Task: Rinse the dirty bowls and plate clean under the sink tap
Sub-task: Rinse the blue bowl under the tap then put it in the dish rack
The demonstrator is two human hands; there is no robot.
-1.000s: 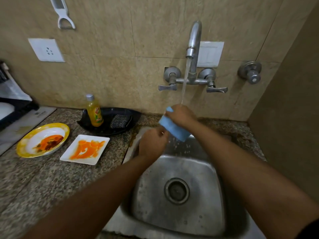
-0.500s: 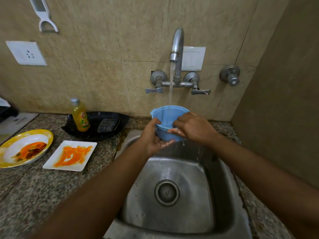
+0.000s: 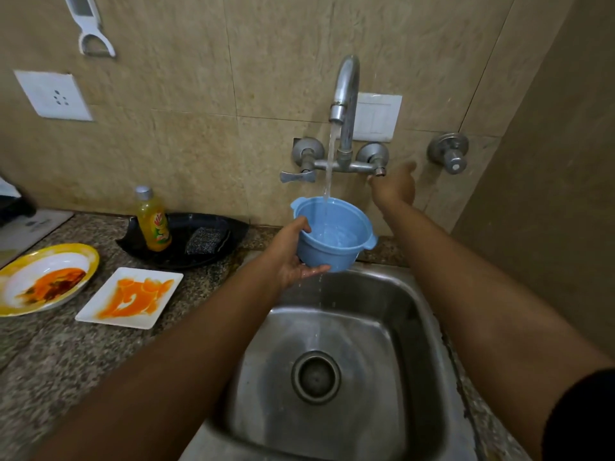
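One blue bowl (image 3: 333, 236) cupped by left fingers (image 3: 316, 269).

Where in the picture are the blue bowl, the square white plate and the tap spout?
blue bowl (image 3: 336, 251): head view, outer front wall.
square white plate (image 3: 109, 314): head view, bare near-left corner.
tap spout (image 3: 346, 84): head view, curved neck.

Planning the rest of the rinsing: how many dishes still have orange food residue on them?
2: the yellow-rimmed bowl at the counter's far left, and the white square plate beside it, nearer the sink. None seems hidden.

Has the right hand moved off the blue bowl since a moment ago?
Yes. The right hand left the blue bowl and went up and right to the tap's right handle.
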